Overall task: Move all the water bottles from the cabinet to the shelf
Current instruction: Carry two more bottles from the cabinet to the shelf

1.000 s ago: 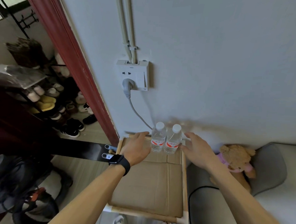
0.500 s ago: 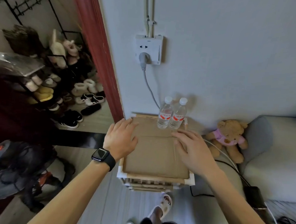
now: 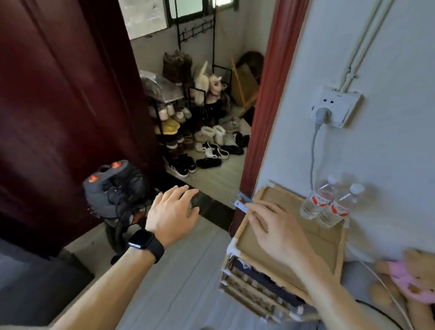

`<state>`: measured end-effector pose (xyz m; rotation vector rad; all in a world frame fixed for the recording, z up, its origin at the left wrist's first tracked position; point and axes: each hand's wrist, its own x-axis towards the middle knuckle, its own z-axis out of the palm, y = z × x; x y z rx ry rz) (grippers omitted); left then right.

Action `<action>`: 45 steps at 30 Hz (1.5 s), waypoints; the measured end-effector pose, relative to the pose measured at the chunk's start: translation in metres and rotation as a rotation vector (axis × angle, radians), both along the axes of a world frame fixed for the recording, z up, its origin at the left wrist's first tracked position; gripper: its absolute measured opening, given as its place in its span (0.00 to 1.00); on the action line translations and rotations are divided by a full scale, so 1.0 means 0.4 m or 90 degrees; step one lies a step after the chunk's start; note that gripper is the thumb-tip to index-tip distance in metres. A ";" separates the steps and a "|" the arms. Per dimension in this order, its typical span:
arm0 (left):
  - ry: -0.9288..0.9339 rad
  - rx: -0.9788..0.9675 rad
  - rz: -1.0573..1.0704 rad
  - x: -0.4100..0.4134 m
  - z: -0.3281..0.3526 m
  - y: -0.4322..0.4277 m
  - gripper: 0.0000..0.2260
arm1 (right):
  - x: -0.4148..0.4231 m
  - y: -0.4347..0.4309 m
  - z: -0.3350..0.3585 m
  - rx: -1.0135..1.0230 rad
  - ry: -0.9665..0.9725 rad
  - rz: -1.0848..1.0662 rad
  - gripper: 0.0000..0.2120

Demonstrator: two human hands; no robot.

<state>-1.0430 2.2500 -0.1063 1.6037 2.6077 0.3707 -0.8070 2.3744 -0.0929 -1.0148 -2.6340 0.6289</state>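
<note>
A lived-in home is shown. A black metal shoe rack (image 3: 185, 128) crowded with slippers and boots is seen through the doorway. A brown teddy bear in pink (image 3: 411, 288) is propped nearby.

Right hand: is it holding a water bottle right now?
No. The right hand is open and empty above the shelf top, while both water bottles stand apart by the wall.

I see lots of bare cardboard on the shelf top (image 3: 292, 247). Two water bottles (image 3: 327, 204) stand at its 1 o'clock corner, by the wall. At 9 o'clock, the floor (image 3: 180, 276) is open.
</note>
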 end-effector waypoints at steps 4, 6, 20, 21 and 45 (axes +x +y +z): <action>0.027 0.010 0.135 -0.043 0.052 -0.163 0.23 | -0.123 -0.022 0.052 0.041 0.010 0.132 0.17; 0.051 0.010 0.205 -0.056 0.080 -0.263 0.22 | -0.187 -0.063 0.080 0.054 0.037 0.196 0.17; 0.153 0.020 0.777 0.198 0.241 -1.239 0.21 | -0.516 -0.885 0.258 0.050 0.153 0.740 0.17; 0.156 0.012 0.814 0.234 0.250 -1.318 0.21 | -0.521 -0.967 0.268 0.053 0.156 0.779 0.17; 0.208 -0.091 1.357 0.903 0.359 -2.854 0.21 | -0.304 -2.808 0.376 0.045 0.258 1.306 0.19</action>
